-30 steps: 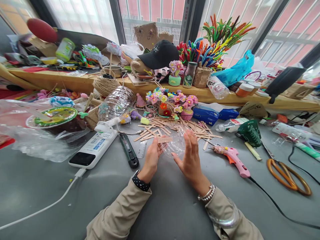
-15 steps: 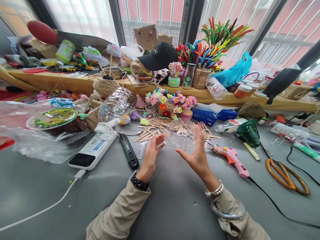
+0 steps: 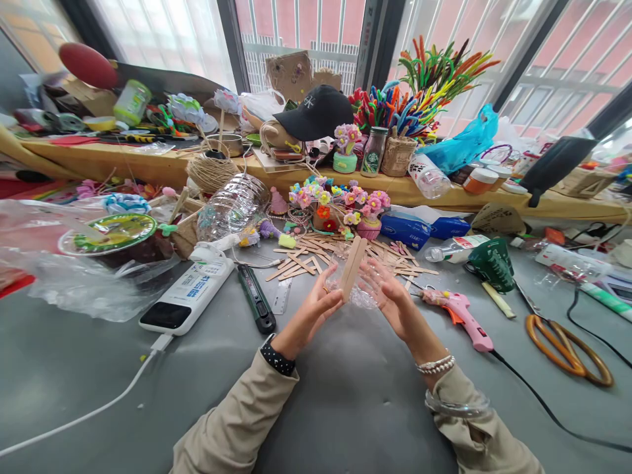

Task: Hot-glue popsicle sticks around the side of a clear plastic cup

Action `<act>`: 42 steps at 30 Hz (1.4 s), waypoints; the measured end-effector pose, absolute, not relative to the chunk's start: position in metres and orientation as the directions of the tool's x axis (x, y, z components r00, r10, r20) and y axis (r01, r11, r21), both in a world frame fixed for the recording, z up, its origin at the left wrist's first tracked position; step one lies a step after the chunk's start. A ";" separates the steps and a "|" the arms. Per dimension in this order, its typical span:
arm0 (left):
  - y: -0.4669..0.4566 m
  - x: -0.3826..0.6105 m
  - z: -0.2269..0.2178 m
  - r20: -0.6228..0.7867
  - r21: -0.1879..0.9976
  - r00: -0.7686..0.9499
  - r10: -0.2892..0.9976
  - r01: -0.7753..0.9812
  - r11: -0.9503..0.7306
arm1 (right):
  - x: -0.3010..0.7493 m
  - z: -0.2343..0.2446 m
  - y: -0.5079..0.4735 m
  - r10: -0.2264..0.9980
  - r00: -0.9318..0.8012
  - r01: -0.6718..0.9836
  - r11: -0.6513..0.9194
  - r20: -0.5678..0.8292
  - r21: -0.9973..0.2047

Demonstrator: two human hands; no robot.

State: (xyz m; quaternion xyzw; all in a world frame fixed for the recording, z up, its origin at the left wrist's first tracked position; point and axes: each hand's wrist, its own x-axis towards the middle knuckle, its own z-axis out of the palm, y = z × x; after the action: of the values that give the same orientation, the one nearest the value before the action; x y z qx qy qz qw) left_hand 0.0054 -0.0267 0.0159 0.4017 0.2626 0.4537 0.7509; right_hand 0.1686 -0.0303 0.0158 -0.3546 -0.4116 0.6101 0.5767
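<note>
Head view: above the grey surface (image 3: 345,395), in the centre of the frame, my right grip (image 3: 392,296) cups a clear plastic shell (image 3: 364,297) with its fingers curled around it. My left grip (image 3: 316,309) pinches flat wooden sticks (image 3: 353,266), tilted upward against the shell. I judge the shell light, thin, slippery and easy to dent, so I would hold its rim softly. The sticks are stiff, best taken low.

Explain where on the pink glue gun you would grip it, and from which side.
Grip the glue gun by its handle, the lower-right end where the cord leaves. Come from above and from the right: it lies flat on its side on the table, and its nozzle points left toward the right hand, possibly hot.
</note>
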 end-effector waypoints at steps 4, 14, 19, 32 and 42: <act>-0.024 0.007 0.012 -0.043 0.895 0.304 0.952 -0.412 0.172 | 0.163 0.014 -0.030 0.999 0.003 -0.315 0.049 0.051 -0.948; -0.024 0.016 -0.004 0.010 0.982 0.237 0.972 -0.187 0.035 | 0.149 0.011 -0.034 0.993 0.097 -0.171 0.089 0.073 -0.981; -0.023 0.012 0.003 -0.029 0.950 0.154 0.988 -0.304 0.076 | 0.156 0.012 -0.032 0.989 0.110 -0.184 0.118 0.099 -0.976; -0.010 -0.011 0.026 0.029 0.583 0.063 0.998 -0.812 0.034 | 0.178 -0.007 -0.019 0.911 0.354 0.268 0.120 0.214 -0.956; -0.010 -0.022 0.037 -0.021 0.447 0.162 0.987 -0.881 0.154 | 0.144 -0.007 -0.014 0.925 -0.093 0.750 0.308 0.367 -0.585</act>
State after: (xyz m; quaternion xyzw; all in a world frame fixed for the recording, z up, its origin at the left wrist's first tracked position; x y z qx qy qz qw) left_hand -0.0219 -0.0098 0.0373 0.1686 0.1565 0.6282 0.7433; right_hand 0.1438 -0.0139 -0.0070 -0.5748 -0.7288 0.1249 0.3506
